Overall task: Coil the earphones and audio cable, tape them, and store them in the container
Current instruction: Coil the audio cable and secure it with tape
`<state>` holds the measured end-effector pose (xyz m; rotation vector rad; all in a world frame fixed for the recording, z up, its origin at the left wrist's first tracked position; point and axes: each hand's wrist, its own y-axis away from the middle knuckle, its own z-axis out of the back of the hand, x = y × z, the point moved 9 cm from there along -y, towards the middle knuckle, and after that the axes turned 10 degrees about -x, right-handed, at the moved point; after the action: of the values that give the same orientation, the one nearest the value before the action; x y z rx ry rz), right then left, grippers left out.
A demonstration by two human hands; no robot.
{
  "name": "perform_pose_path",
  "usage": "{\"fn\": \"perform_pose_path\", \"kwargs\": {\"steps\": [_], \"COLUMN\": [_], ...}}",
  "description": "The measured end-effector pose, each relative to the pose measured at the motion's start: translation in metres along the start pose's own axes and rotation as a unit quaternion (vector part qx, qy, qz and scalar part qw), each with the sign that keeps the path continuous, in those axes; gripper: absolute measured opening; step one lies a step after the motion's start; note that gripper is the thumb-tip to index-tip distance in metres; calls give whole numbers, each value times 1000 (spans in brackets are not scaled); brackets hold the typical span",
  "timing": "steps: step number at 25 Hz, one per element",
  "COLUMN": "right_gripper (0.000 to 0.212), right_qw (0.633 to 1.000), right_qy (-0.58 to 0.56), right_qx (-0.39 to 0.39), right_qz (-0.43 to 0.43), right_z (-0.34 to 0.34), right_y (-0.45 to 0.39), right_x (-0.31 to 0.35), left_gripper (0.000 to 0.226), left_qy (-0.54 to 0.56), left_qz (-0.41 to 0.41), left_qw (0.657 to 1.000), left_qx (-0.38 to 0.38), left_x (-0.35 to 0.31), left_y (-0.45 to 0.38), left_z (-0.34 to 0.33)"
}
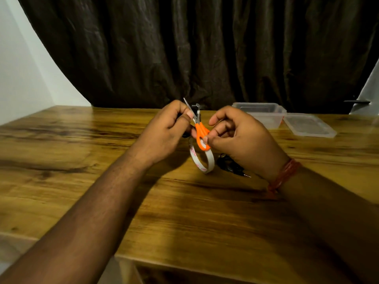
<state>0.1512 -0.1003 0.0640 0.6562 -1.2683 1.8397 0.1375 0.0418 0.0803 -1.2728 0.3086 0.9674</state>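
My left hand (168, 128) is closed around a dark coiled cable (185, 135), mostly hidden by the fingers, with a metal plug end (197, 105) sticking up above them. My right hand (242, 140) grips orange-handled scissors (202, 136), their blades pointing up and left beside the left fingers. A white tape roll (202, 158) hangs just below both hands, above the table. A second black cable (229, 163) lies on the table under my right hand, its jack pointing right. The clear plastic container (264, 113) stands open at the back right.
The container's clear lid (309, 125) lies flat to the right of it. The wooden table (82, 160) ends close to me at the bottom. A dark curtain (205, 48) hangs behind the table's far edge.
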Motion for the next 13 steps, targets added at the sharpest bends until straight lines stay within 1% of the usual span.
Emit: {"fn": "perform_pose_path", "kwargs": {"steps": [4, 9, 13], "right_gripper": [23, 24, 24], "right_qw": [1000, 999, 998], "right_qy": [24, 47, 1], "right_qx": [-15, -8, 45], "right_qz": [10, -1, -38], "right_z": [-2, 10, 29], "right_y": [5, 1, -2], "right_x": [3, 0, -4], "left_gripper": [16, 17, 16], "left_qy": [3, 5, -6], "left_qz": [-3, 12, 20], "left_qw": [1000, 1000, 1000], "left_qx": [4, 12, 8], "left_x": [1, 0, 1], "left_y": [0, 2, 2], "left_z": [0, -1, 3]}}
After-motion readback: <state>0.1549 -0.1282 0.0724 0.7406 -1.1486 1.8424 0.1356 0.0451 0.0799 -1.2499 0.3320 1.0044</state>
